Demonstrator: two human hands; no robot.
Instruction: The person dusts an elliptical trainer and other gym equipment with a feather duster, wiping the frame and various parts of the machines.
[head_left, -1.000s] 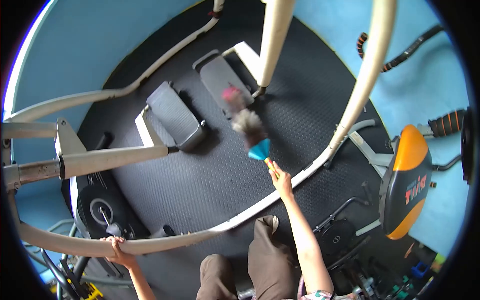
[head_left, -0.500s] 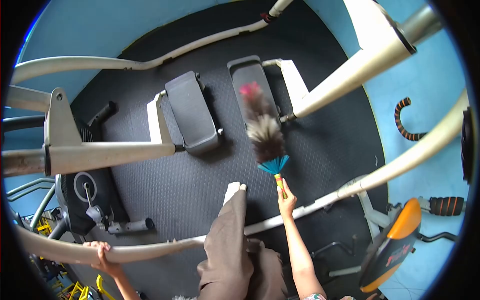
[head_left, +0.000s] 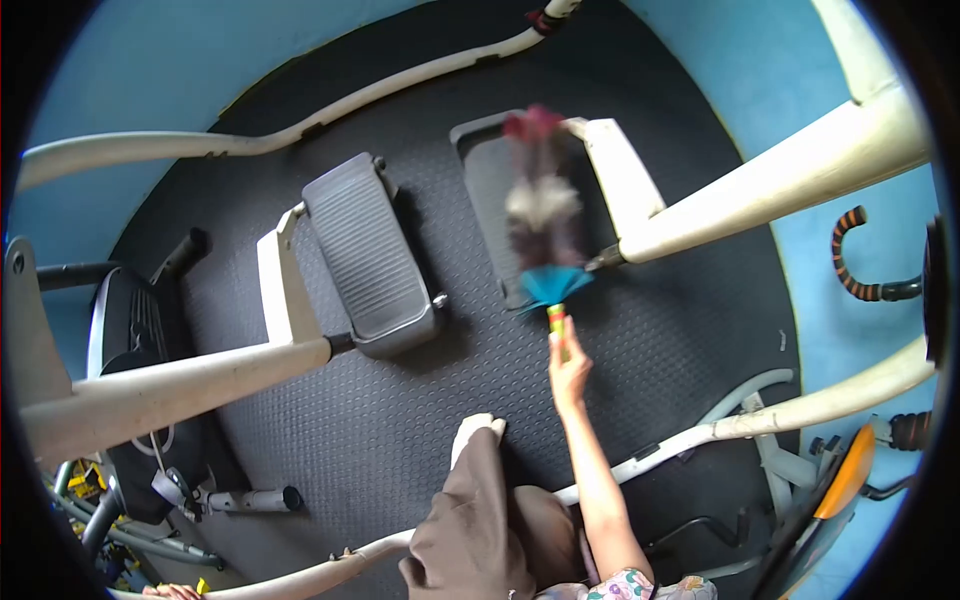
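Note:
My right hand (head_left: 568, 372) is closed around the red-and-yellow handle of a feather duster (head_left: 545, 212). The duster has a blue collar, and its dark, white and reddish head is blurred by motion. Its head lies over the right footplate (head_left: 488, 185), a dark rectangular plate on a white arm. To its left, the ribbed footplate (head_left: 370, 255) has nothing on it. At the bottom left edge, only the fingers of my left hand (head_left: 172, 592) show, curled over the white curved rail (head_left: 320, 572).
White swinging beams (head_left: 770, 190) reach in from both sides. A curved rail (head_left: 400, 85) runs along the back near the blue wall (head_left: 190, 60). An exercise bike (head_left: 150, 400) stands left, and an orange-and-black machine part (head_left: 845, 475) is at lower right. My foot (head_left: 476, 432) rests on the textured mat (head_left: 620, 350).
The duster has swung up and slightly right over the right footplate. The view has shifted, so my left hand and the near rail sit lower in the picture.

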